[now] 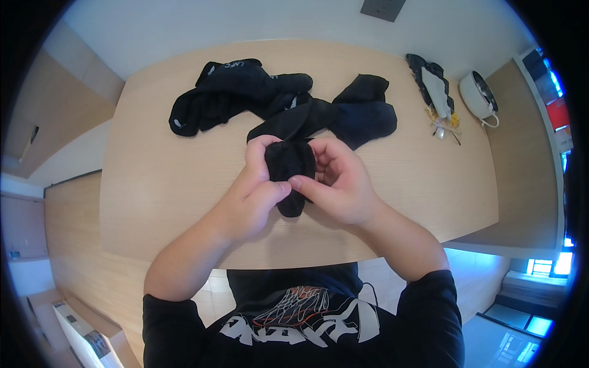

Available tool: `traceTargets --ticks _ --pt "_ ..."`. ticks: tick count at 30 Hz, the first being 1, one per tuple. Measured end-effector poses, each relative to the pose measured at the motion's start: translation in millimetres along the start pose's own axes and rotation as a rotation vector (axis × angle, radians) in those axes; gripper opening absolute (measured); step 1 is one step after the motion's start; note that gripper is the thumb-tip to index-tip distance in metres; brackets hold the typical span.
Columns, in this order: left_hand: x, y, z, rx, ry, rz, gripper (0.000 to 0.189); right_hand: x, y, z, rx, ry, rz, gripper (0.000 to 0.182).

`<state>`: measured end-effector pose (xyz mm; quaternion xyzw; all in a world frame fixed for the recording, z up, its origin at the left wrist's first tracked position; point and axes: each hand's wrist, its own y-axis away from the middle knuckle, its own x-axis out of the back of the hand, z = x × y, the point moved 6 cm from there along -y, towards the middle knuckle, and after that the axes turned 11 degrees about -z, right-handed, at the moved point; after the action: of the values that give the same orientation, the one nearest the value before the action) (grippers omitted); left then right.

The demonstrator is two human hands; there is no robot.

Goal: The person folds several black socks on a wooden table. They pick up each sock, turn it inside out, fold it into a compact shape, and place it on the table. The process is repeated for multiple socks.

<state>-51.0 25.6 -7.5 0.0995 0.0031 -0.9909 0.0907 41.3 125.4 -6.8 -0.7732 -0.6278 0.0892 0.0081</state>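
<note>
Between my two hands is a black sock (291, 161), bunched or folded over, its rounded lower end hanging below my thumbs. My left hand (257, 188) grips its left side, thumb across the front. On the right side, my right hand (343, 184) pinches the fabric, thumb pressed close to the left thumb. Just beyond the hands lie more dark socks (363, 120), one of them navy-looking, overlapping each other. Farther left sits a heap of black socks (230, 99), some bearing small white marks or lettering.
The light wooden table (175, 193) meets a white wall at the back. Toward the right rear are a black-and-grey bundle (432, 87), a small yellow and clear item (444, 126), and a white pot (476, 95) with a handle. A wooden side panel (524, 161) borders the right edge.
</note>
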Motion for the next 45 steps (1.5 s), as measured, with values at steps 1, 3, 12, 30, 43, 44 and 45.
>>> traceTargets --ticks 1,3,12,30,43,44,45 --pt "-5 -1 3 -0.022 0.029 0.005 0.048 0 0 0 0.008 -0.007 0.004 0.028" --pt "-8 -1 5 -0.037 0.029 0.02 0.045 1 -1 1 0.025 -0.021 0.011 0.023" --pt "8 -3 4 -0.103 -0.134 0.112 0.036 12 2 -3 -0.074 0.086 0.009 0.012" --pt "-5 -6 -3 -0.068 -0.453 0.128 0.047 -13 3 -25 0.094 0.536 -0.219 0.02" --pt "-17 -3 4 -0.007 0.229 -0.173 0.063 -5 2 -19 0.075 0.365 -0.24 0.004" --pt "-18 -4 3 0.002 0.201 -0.163 0.064 -5 3 -20 0.071 0.368 -0.249 0.003" --pt "-17 -4 3 -0.008 0.189 -0.179 0.064 -5 3 -22 0.068 0.37 -0.258 0.003"
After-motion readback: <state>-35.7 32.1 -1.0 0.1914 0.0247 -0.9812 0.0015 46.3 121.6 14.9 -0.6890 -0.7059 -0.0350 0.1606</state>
